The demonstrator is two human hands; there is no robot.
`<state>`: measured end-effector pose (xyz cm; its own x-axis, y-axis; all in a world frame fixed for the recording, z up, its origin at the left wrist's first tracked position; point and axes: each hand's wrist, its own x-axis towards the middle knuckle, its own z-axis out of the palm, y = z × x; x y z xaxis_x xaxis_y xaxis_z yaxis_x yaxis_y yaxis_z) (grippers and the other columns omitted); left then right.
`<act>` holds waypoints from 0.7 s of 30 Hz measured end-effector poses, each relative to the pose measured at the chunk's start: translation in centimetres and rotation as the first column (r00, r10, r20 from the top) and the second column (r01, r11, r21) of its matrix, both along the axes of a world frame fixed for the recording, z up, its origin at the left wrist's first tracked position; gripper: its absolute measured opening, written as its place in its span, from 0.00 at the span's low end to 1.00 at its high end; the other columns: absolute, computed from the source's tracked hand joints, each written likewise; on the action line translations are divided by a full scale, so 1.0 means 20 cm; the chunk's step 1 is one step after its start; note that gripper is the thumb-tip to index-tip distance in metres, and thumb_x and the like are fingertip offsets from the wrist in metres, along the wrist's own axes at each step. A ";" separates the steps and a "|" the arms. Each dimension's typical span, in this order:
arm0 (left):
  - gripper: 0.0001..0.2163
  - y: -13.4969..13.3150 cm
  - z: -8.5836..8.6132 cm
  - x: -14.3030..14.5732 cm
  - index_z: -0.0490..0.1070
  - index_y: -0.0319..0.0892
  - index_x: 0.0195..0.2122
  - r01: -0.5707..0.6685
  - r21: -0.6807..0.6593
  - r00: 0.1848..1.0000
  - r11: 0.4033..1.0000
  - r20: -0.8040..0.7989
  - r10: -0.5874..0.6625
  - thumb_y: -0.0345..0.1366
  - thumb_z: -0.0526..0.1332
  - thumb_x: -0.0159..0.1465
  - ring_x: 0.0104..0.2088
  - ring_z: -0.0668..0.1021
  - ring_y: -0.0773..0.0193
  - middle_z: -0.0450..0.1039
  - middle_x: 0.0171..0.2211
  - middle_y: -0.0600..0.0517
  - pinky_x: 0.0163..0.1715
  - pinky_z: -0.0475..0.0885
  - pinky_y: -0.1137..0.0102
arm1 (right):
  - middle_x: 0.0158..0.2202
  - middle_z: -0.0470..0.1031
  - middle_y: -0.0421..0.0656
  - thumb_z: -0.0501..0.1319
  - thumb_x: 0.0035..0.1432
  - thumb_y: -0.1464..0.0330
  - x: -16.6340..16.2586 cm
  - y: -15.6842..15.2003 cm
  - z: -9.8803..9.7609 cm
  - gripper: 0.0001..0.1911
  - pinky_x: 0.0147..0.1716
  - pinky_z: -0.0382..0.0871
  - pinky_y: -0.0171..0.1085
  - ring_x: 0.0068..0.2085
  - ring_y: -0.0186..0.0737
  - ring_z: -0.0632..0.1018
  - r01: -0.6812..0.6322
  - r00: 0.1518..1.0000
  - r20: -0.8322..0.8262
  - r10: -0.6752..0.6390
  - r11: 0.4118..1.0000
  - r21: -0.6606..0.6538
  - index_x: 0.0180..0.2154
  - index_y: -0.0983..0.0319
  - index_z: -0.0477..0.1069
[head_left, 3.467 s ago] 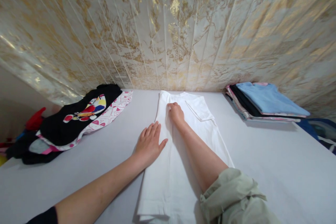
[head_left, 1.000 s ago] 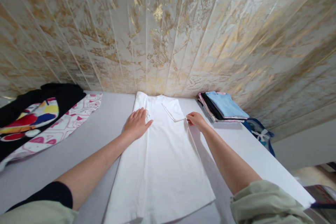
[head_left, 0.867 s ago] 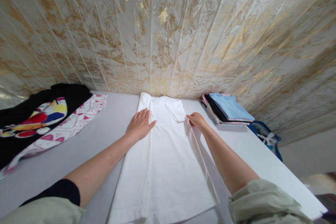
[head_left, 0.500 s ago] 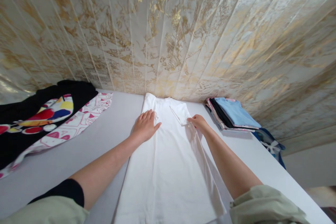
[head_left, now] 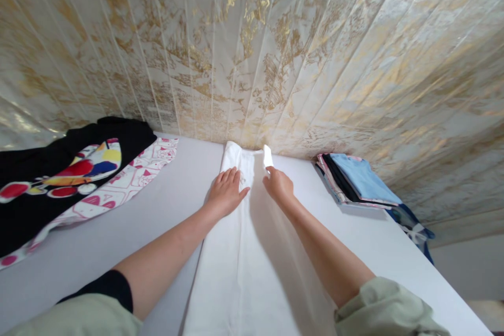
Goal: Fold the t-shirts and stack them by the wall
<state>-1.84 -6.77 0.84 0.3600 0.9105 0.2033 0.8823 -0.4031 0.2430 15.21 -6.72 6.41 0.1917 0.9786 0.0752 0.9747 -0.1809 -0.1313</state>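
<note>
A white garment (head_left: 236, 268) lies lengthwise on the pale table (head_left: 165, 194), its top end against the wall. My left hand (head_left: 226, 194) rests flat on its upper left part, fingers stretched out. My right hand (head_left: 277, 184) is closed in a pinch on the garment's right edge and holds that edge lifted and drawn over toward the middle, so a white flap stands up above the fingers. Both forearms reach forward across the cloth.
A black garment with a coloured print (head_left: 66, 168) lies on a pink-patterned white one (head_left: 129, 178) at the left. A stack of folded clothes with a light blue top (head_left: 362, 178) sits at the right by the marbled gold wall (head_left: 275, 52). The table edge runs down the right.
My right hand has moved left with the garment's right side, which now lifts and folds toward the middle. The left hand stays flat on the cloth. The view has shifted slightly.
</note>
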 end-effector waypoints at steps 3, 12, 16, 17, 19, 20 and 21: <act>0.28 0.00 -0.01 0.00 0.57 0.34 0.64 -0.001 0.036 1.000 0.999 -0.010 0.001 0.47 0.47 0.69 0.67 0.58 0.54 0.54 0.67 0.40 0.66 0.49 0.59 | 0.46 0.77 0.47 0.51 0.62 0.69 -0.14 -0.02 -0.06 0.17 0.40 0.67 0.38 0.45 0.45 0.78 -0.076 0.995 0.057 0.078 0.997 -0.032 0.51 0.58 0.68; 0.25 0.02 -0.03 0.00 0.59 0.34 0.63 0.006 0.090 1.000 0.996 -0.024 -0.004 0.42 0.48 0.69 0.66 0.60 0.54 0.56 0.66 0.41 0.65 0.52 0.59 | 0.48 0.75 0.48 0.52 0.61 0.70 -0.16 -0.01 -0.09 0.17 0.42 0.67 0.38 0.47 0.45 0.77 -0.101 0.995 0.012 0.102 0.994 -0.050 0.51 0.60 0.68; 0.24 0.01 -0.03 0.00 0.59 0.34 0.63 0.016 0.090 1.000 0.996 -0.017 -0.014 0.41 0.48 0.69 0.66 0.60 0.54 0.57 0.66 0.41 0.65 0.52 0.58 | 0.49 0.75 0.50 0.54 0.62 0.67 -0.17 0.03 -0.07 0.19 0.44 0.66 0.37 0.49 0.45 0.76 -0.110 0.992 -0.066 0.106 0.992 -0.056 0.54 0.63 0.68; 0.24 0.02 -0.03 0.00 0.59 0.34 0.63 0.016 0.087 1.000 0.996 -0.016 -0.015 0.41 0.48 0.69 0.66 0.60 0.53 0.57 0.66 0.41 0.65 0.52 0.58 | 0.49 0.75 0.51 0.54 0.62 0.66 -0.18 0.03 -0.07 0.19 0.44 0.66 0.37 0.49 0.45 0.76 -0.116 0.991 -0.079 0.110 0.991 -0.069 0.54 0.63 0.69; 0.24 0.02 -0.03 0.00 0.59 0.33 0.63 0.015 0.080 1.000 0.997 -0.016 -0.014 0.41 0.48 0.69 0.66 0.60 0.53 0.57 0.66 0.40 0.65 0.52 0.58 | 0.48 0.75 0.51 0.55 0.62 0.64 -0.19 0.02 -0.07 0.18 0.42 0.66 0.37 0.47 0.46 0.77 -0.130 0.988 -0.096 0.121 0.987 -0.090 0.52 0.63 0.71; 0.24 0.02 -0.04 0.00 0.60 0.33 0.63 0.015 0.079 1.000 0.997 -0.014 -0.014 0.40 0.49 0.69 0.66 0.60 0.53 0.57 0.66 0.40 0.65 0.52 0.57 | 0.48 0.75 0.51 0.55 0.63 0.64 -0.19 0.00 -0.08 0.17 0.42 0.66 0.37 0.46 0.45 0.77 -0.142 0.986 -0.105 0.132 0.986 -0.092 0.50 0.62 0.71; 0.24 0.02 -0.04 -0.01 0.60 0.34 0.63 0.016 0.081 1.000 0.997 -0.008 -0.016 0.41 0.49 0.69 0.66 0.60 0.53 0.57 0.66 0.40 0.65 0.52 0.57 | 0.47 0.75 0.50 0.55 0.63 0.64 -0.18 -0.01 -0.08 0.17 0.41 0.66 0.37 0.45 0.45 0.77 -0.155 0.982 -0.120 0.145 0.984 -0.086 0.50 0.62 0.72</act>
<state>-1.94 -6.39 0.09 0.3762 0.8853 0.2734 0.8771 -0.4353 0.2028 11.52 -7.02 4.80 0.0441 0.9985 -0.0329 0.9715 -0.0506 -0.2315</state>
